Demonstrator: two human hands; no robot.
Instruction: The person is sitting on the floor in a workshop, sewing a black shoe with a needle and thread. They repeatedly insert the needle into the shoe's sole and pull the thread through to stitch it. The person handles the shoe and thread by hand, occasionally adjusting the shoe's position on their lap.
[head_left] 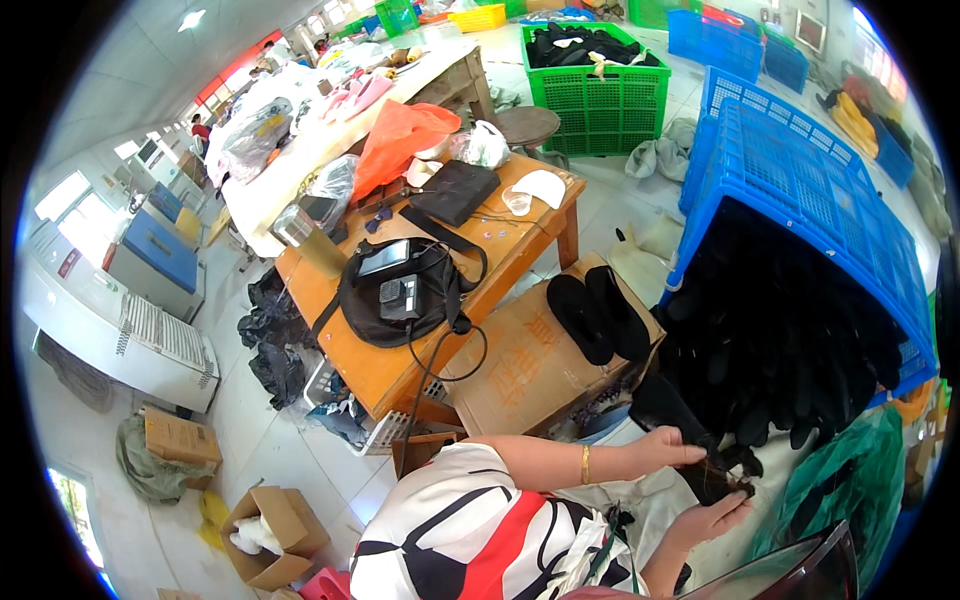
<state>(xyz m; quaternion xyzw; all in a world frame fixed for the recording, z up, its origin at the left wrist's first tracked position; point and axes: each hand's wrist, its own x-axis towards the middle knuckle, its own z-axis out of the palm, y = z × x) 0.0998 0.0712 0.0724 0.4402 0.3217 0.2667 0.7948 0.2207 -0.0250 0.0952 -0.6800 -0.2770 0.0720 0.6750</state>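
Note:
My left hand, with a gold bracelet on its wrist, pinches the upper edge of a soft black fabric piece. My right hand is closed on the lower end of the same piece, close to the left hand. Its exact kind cannot be made out. Just beyond my hands, a tipped blue plastic crate spills a heap of similar long black pieces. Two black slipper-shaped pieces lie on a cardboard box to the left of the crate.
A wooden table at left carries a black bag, a phone, a bottle and a black pouch. A green crate of black pieces stands behind. Green plastic sheeting lies at my right.

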